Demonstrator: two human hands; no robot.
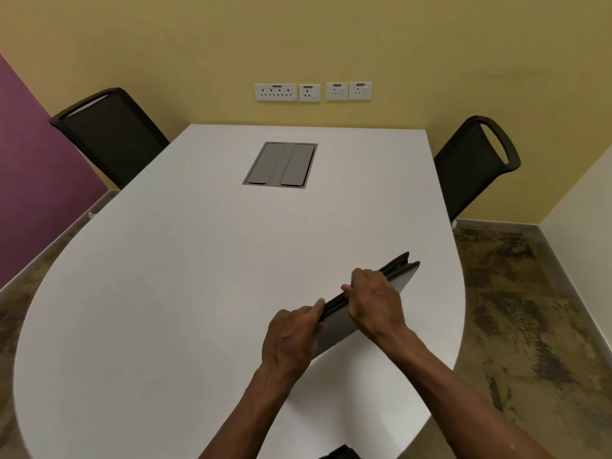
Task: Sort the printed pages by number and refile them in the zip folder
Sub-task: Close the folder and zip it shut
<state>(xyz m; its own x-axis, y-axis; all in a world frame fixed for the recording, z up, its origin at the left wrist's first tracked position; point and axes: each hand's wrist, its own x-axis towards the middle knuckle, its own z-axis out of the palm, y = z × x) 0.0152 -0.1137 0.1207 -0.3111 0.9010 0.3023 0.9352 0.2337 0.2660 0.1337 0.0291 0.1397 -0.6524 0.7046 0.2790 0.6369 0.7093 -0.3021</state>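
A dark grey zip folder (402, 276) stands tilted on its edge on the white table (185, 276), toward the near right side. My left hand (291, 336) grips its near end, thumb on the top edge. At the middle of that top edge, my right hand (376, 299) has its fingers closed over the zip side. The folder's far end is slightly parted into dark layers. No printed pages are visible; whatever is inside the folder is hidden.
A grey cable hatch (280, 164) is set into the table's far middle. Two black chairs stand at the far left (111, 134) and far right (473, 167). Wall sockets (313, 91) line the yellow wall. A dark object (339, 453) shows at the bottom edge.
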